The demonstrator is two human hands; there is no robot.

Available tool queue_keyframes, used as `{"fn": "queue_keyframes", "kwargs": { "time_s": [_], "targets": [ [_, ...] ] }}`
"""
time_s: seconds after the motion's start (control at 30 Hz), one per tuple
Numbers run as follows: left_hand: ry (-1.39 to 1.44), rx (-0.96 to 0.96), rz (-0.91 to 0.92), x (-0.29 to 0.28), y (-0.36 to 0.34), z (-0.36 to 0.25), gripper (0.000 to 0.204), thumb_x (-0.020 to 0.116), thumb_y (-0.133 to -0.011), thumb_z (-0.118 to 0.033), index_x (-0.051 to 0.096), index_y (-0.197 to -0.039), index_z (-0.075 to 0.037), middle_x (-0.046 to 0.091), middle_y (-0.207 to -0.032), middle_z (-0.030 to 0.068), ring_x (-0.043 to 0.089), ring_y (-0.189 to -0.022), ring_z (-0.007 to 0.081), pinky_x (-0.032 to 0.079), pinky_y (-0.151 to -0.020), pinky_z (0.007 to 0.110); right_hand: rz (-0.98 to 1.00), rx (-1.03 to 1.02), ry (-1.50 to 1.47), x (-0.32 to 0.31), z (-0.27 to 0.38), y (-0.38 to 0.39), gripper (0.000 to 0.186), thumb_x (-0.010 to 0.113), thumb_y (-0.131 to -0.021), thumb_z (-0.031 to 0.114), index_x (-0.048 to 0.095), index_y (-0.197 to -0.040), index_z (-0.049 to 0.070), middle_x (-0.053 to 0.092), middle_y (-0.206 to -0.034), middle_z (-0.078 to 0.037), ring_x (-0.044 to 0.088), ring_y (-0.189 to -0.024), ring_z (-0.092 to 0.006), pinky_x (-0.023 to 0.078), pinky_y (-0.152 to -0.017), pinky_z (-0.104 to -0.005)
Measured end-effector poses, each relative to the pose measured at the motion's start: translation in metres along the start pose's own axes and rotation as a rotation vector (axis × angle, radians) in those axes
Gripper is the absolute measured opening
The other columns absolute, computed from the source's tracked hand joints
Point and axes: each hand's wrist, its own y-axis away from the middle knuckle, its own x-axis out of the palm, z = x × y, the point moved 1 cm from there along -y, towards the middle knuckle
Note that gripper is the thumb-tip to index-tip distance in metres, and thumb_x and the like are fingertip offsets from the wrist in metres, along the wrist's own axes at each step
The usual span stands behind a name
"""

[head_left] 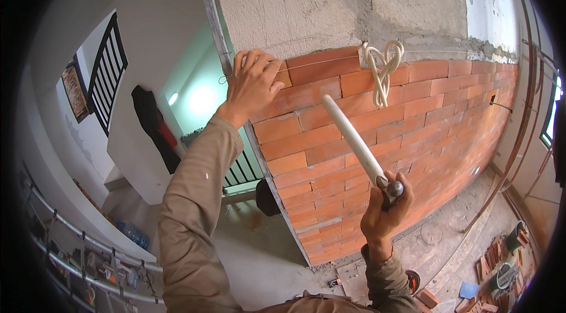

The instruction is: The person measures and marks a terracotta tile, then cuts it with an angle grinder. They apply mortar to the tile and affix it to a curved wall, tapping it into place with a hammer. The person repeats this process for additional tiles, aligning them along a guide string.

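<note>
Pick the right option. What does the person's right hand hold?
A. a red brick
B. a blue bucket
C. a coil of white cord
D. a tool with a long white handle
D: the right hand grips a tool by its dark end, its long white handle slanting up across the brick wall; the cord hangs on the wall untouched.

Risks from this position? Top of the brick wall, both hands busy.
1. The left hand presses the thin string line against the top brick; a slip might loosen or shift the line.
2. The right hand holds the white-handled tool only at its lower end; it might drop to the cluttered floor below.
</note>
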Motion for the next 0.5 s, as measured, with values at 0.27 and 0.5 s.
{"fn": "queue_keyframes", "kwargs": {
  "time_s": [0.27,0.5],
  "targets": [
    [-0.017,-0.035,-0.025,0.013,0.002,-0.004,0.056,0.087,-0.07,-0.03,0.068,-0.116,-0.004,0.064,-0.114,0.0073,0.052,-0.117,0.0268,0.034,-0.104,0.046,0.009,0.139,-0.067,-0.017,-0.003,0.018,0.049,0.057,-0.094,-0.006,0.039,-0.14,-0.001,0.057,-0.126,-0.018,0.061,-0.112,-0.0214,0.049,-0.097,-0.0333],
    [-0.05,-0.015,-0.011,0.014,0.003,-0.003,0.058,0.087,-0.07,-0.03,0.067,-0.118,-0.004,0.064,-0.114,0.0082,0.053,-0.118,0.0268,0.034,-0.104,0.046,0.018,0.227,-0.141,-0.019,-0.01,0.029,0.049,0.059,-0.092,-0.008,0.041,-0.138,-0.002,0.057,-0.125,-0.02,0.062,-0.11,-0.0233,0.049,-0.097,-0.0339]
  ]
}}
